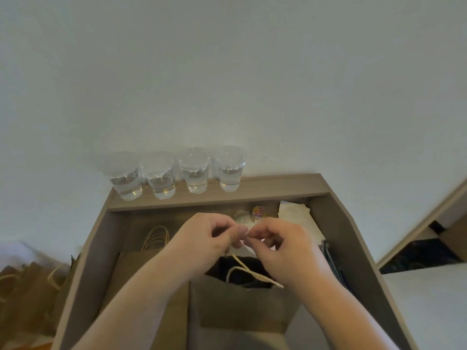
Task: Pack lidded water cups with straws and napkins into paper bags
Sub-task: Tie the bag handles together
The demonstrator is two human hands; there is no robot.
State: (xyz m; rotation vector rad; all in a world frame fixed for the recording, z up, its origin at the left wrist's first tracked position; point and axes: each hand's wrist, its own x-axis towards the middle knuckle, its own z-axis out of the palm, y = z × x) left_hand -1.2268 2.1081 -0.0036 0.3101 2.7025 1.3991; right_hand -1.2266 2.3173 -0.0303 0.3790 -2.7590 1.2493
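From the head view, a brown, wood-look surface (278, 184) with straight edges stands against a plain white wall. At the back, on a raised ledge, four cups (194, 173) stand in a row. They are clear, shiny plastic with water in the bottom half, and each has a round clear lid (194, 156) on top.

In front, a brown paper bag (240, 304) stands open with its dark inside showing. Its pale twisted cord handle (242, 270) makes a loop over the opening.

The left hand (209, 236) and the right hand (280, 243) meet just above the bag. The fingers of both hands are curled, and the tips pinch a small pale bit (246, 234) between them — it is too blurry to tell what it is. The cord runs up to just under the left hand.

Soft white napkins (295, 210) lie in a pile at the back right. Thin dark straws (333, 258) lie along the right side. A little round jar of bright bits (257, 212) sits beside the napkins. Flat bags with looped cord handles (156, 236) lie on the left — more brown bags (30, 281) stand off the surface, further left.
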